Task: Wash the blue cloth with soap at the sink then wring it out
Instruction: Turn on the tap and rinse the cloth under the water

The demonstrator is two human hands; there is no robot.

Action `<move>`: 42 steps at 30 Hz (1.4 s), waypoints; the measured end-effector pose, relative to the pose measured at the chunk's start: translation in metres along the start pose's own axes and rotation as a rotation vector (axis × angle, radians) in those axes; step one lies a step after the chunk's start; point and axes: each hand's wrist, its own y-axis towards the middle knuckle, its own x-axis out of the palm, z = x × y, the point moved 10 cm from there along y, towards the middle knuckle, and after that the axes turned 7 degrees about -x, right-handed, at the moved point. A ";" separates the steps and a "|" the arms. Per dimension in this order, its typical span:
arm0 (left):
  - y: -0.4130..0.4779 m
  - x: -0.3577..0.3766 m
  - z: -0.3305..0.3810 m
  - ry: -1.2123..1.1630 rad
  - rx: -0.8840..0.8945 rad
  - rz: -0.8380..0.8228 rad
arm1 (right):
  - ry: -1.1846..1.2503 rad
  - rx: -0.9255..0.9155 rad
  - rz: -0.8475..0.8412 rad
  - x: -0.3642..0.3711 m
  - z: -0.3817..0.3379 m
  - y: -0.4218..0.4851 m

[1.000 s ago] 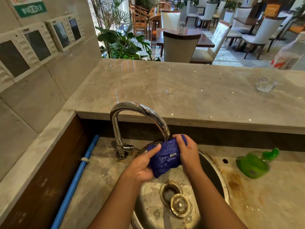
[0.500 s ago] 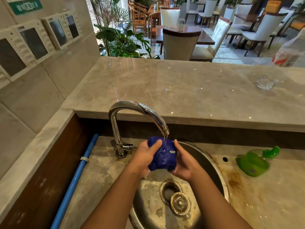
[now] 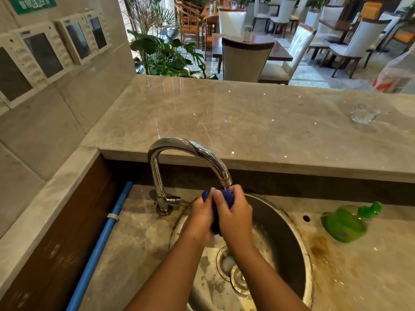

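The blue cloth is bunched into a small wad right under the spout of the chrome tap. My left hand and my right hand are pressed together around it, both closed on it, so only its top and a strip between the palms show. Both hands are over the round steel sink. A green soap bottle lies on its side on the counter to the right of the sink.
A raised marble ledge runs behind the sink with a clear glass at its right. A blue pipe runs along the left. The loose drain strainer lies in the sink bottom. Wall panels hang at left.
My hands have closed tighter together around the cloth and lifted it up against the spout. Much less of the cloth shows now than before.
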 end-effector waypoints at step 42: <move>0.010 -0.004 0.005 0.068 0.070 0.112 | 0.067 0.081 0.084 0.006 0.033 0.007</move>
